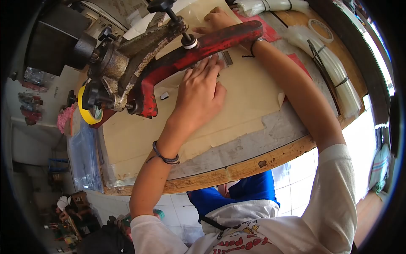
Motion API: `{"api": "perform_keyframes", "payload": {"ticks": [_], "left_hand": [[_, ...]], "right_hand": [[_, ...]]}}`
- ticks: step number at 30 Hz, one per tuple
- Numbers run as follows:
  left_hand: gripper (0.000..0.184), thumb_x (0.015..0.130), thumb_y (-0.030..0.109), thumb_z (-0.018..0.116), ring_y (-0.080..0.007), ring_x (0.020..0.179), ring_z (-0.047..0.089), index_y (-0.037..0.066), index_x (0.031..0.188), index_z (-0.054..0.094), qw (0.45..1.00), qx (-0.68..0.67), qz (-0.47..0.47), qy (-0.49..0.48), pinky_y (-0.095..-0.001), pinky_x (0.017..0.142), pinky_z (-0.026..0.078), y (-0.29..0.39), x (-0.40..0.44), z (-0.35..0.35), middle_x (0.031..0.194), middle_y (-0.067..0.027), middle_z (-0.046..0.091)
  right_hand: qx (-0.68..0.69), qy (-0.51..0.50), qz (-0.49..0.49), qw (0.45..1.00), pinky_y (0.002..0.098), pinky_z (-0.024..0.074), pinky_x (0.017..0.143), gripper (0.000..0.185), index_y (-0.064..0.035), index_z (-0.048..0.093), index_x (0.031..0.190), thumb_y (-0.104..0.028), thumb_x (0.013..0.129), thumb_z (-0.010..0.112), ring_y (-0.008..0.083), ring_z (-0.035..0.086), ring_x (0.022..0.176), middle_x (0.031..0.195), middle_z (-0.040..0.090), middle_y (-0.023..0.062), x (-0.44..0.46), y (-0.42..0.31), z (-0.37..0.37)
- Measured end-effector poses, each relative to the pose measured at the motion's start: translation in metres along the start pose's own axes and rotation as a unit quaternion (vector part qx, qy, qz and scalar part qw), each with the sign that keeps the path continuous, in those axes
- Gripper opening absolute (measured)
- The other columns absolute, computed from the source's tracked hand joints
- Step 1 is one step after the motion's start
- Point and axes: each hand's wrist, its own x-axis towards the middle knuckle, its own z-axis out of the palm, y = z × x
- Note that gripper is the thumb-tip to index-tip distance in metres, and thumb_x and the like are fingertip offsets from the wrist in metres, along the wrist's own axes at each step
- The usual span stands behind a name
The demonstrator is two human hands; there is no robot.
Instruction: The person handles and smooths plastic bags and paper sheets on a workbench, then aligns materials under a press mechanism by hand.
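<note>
My left hand (pixel 199 91) lies flat, fingers stretched forward and close together, their tips reaching to the red metal arm (pixel 169 65) of a bench machine. By those fingertips is a small flat piece with a dark, metallic-looking edge (pixel 228 58); whether they press on it I cannot tell. Beyond the red arm, my right hand (pixel 219 20) rests with fingers apart over the brown paper sheet (pixel 241 99), its wrist partly hidden by the arm. A small pale, dark-edged piece (pixel 164 96) sits on the paper left of my left hand.
A black-knobbed clamp (pixel 175 25) and a yellow tape roll (pixel 86 108) belong to the machine's side. Bundles of clear plastic strips (pixel 325 67) and a tape ring (pixel 320 30) lie at right. The wooden table edge (pixel 228 172) curves before my body. Another person (pixel 63 204) is far lower left.
</note>
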Motion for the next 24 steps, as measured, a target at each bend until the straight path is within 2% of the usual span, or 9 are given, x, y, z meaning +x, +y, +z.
{"api": "perform_keyframes", "payload": {"ticks": [3,6,9,12,15,18,21,22,24], "left_hand": [[0.047,0.089,0.009,0.05,-0.0402,0.142,0.044,-0.002,0.134,0.056,1.0,-0.023,0.006,-0.004,-0.0528,0.116,0.033,-0.004,0.001,-0.001,0.151,-0.0234,0.049],[0.048,0.089,0.009,0.05,-0.0405,0.142,0.043,-0.003,0.135,0.055,1.0,-0.027,0.013,0.0,-0.0523,0.115,0.033,-0.007,0.001,0.0,0.151,-0.0237,0.049],[0.049,0.089,0.009,0.049,-0.0405,0.142,0.043,-0.003,0.136,0.055,1.0,-0.027,0.014,0.004,-0.0521,0.115,0.033,-0.006,0.001,0.001,0.151,-0.0238,0.049],[0.049,0.089,0.009,0.049,-0.0404,0.143,0.043,-0.003,0.136,0.055,1.0,-0.027,0.014,0.003,-0.052,0.115,0.033,-0.006,0.001,0.001,0.151,-0.0238,0.049],[0.049,0.09,0.009,0.048,-0.0403,0.143,0.043,-0.003,0.137,0.055,1.0,-0.025,0.015,0.0,-0.0522,0.116,0.033,-0.006,0.001,0.001,0.151,-0.0237,0.049],[0.049,0.09,0.009,0.048,-0.0402,0.143,0.043,-0.003,0.136,0.055,1.0,-0.022,0.013,-0.003,-0.0525,0.117,0.032,-0.006,0.001,0.0,0.151,-0.0236,0.049],[0.048,0.09,0.01,0.049,-0.0402,0.143,0.043,-0.003,0.136,0.055,1.0,-0.028,0.005,-0.002,-0.0531,0.117,0.031,-0.002,0.001,0.0,0.151,-0.0236,0.049],[0.048,0.09,0.01,0.049,-0.0402,0.143,0.043,-0.003,0.136,0.056,1.0,-0.031,0.002,-0.001,-0.0533,0.118,0.031,-0.001,0.001,0.0,0.151,-0.0236,0.049],[0.041,0.089,0.011,0.051,-0.0392,0.135,0.05,-0.003,0.127,0.059,0.999,-0.016,0.019,0.028,-0.0542,0.113,0.036,-0.001,0.001,0.001,0.146,-0.0234,0.053]], "right_hand": [[0.085,-0.099,0.058,0.99,0.0438,0.0447,0.108,0.057,-0.004,0.077,0.11,-0.056,0.089,0.068,0.034,0.061,0.119,0.119,0.071,0.0192,-0.005,-0.012,-0.031],[0.161,-0.165,0.091,0.969,0.0464,0.0476,0.104,0.052,-0.0028,0.076,0.108,-0.051,0.09,0.068,0.0367,0.061,0.119,0.11,0.072,0.0195,-0.002,-0.012,-0.043],[0.141,-0.17,0.078,0.972,0.048,0.0516,0.098,0.045,-0.0048,0.073,0.114,-0.038,0.084,0.072,0.0405,0.065,0.111,0.116,0.07,0.0248,-0.003,-0.013,-0.055],[0.211,-0.046,0.043,0.975,0.0431,0.0551,0.089,0.044,-0.0008,0.07,0.115,-0.033,0.086,0.073,0.0397,0.071,0.096,0.105,0.073,0.0233,-0.008,-0.005,-0.037],[0.356,-0.013,0.059,0.932,0.041,0.0558,0.086,0.041,0.0008,0.065,0.12,-0.024,0.088,0.072,0.0341,0.072,0.096,0.103,0.074,0.0218,-0.019,-0.012,-0.047],[0.329,-0.069,0.049,0.941,0.0388,0.0562,0.084,0.042,-0.0005,0.061,0.125,-0.019,0.089,0.071,0.0305,0.073,0.093,0.1,0.075,0.0194,-0.004,-0.004,-0.039],[0.363,-0.081,0.085,0.924,0.039,0.0568,0.081,0.039,-0.0041,0.062,0.125,-0.015,0.088,0.069,0.0297,0.073,0.088,0.096,0.075,0.0183,-0.006,-0.008,-0.043],[0.362,-0.07,0.07,0.927,0.0387,0.057,0.08,0.036,-0.0046,0.064,0.123,-0.013,0.088,0.068,0.0298,0.073,0.087,0.095,0.076,0.0181,-0.008,-0.009,-0.045],[0.358,-0.049,0.042,0.931,0.0383,0.0573,0.077,0.032,-0.0055,0.068,0.119,-0.01,0.087,0.065,0.0299,0.073,0.083,0.094,0.076,0.0179,-0.009,-0.006,-0.04]]}}
